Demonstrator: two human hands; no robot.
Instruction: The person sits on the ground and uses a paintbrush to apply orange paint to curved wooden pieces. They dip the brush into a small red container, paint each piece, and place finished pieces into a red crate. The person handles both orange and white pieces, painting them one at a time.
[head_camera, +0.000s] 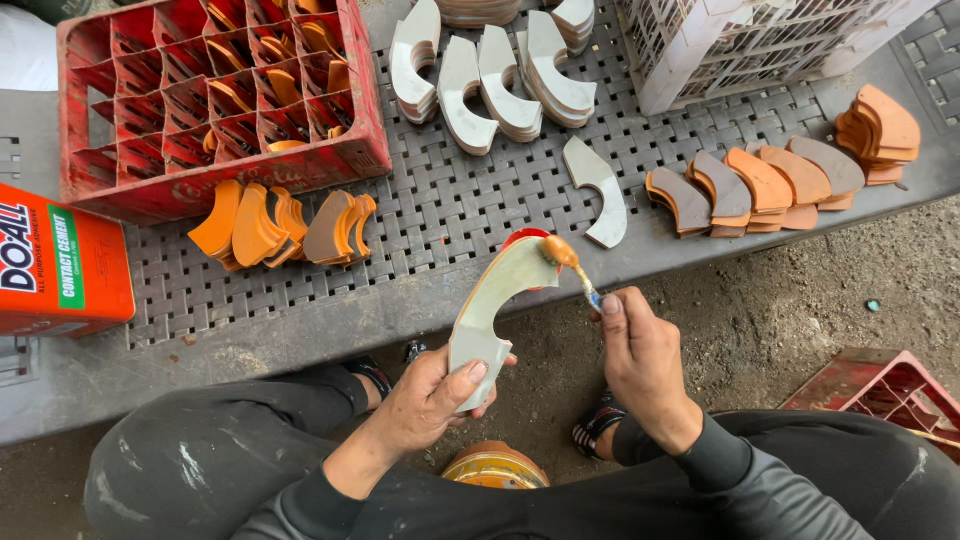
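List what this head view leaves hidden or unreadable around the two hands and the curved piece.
- Back face of the curved grey piece: turned away from the camera.
- Brush handle: mostly hidden inside the right hand.
- Round tin contents: covered by the left hand and forearm.
- Red crate at right: cut off by the frame edge.
- White crate: cut off by the top edge.

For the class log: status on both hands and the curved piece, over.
Left hand grips pale curved piece. Right hand holds brush, tip on piece's top end. Nothing between them.
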